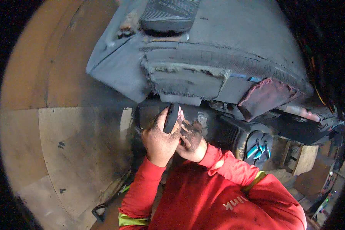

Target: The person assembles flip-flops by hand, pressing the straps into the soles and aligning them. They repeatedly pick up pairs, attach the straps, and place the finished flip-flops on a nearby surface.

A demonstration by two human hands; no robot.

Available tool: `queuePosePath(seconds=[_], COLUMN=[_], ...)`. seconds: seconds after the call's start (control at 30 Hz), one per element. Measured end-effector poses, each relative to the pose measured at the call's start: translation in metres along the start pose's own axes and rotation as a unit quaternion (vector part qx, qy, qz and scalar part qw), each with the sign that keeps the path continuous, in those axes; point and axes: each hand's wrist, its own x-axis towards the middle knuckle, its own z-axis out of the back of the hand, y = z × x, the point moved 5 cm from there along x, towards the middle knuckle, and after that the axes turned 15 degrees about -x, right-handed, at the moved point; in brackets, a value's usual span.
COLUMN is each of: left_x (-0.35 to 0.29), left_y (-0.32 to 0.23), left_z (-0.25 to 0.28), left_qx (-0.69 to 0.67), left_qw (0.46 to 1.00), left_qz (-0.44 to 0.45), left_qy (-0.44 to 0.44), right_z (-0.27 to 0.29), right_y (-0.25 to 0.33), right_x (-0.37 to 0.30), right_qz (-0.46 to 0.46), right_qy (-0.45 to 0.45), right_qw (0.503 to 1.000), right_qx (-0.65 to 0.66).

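My left hand (159, 140) is closed round a black rounded piece (172, 118), narrow and thick like the edge of a shoe sole, held upright in front of the bench edge. Close against it is my right hand (191, 141), its fingers curled in beside the piece; what lies inside them is hidden. Black dust coats both hands. A dark patterned sole (169, 15) lies on the grey bench top (237, 27) ahead. Just beyond my hands, a frayed grey cloth pad (188, 81) covers the bench's front edge.
A dark red cloth (270, 96) hangs over the bench edge at right. Below it, blue-strapped flip-flops (258, 147) rest on a black stool (239, 132). Brown boards (80, 149) cover the left side. Wooden pieces (306, 159) lie at far right.
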Motion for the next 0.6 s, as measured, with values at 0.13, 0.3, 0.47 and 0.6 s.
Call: queuePosePath(seconds=[0.13, 0.3, 0.47, 0.6], left_x=[0.013, 0.017, -0.022, -0.042], left_y=[0.027, 0.044, 0.022, 0.009], left_z=[-0.026, -0.045, -0.019, -0.009], left_qx=[0.054, -0.059, -0.164, -0.207], left_qw=[0.99, 0.994, 0.983, 0.973], left_qz=[0.126, 0.087, 0.07, 0.089], left_qy=[0.037, 0.016, -0.045, -0.044], right_z=[0.006, 0.008, 0.013, 0.009], right_y=[-0.02, -0.037, -0.023, -0.021], right_x=[0.004, 0.01, -0.001, -0.001], right_qz=[-0.092, -0.122, -0.02, 0.066], right_qy=[0.036, 0.122, 0.126, 0.015], right_qw=[0.995, 0.985, 0.983, 0.984], right_qx=[-0.003, -0.027, -0.134, -0.162])
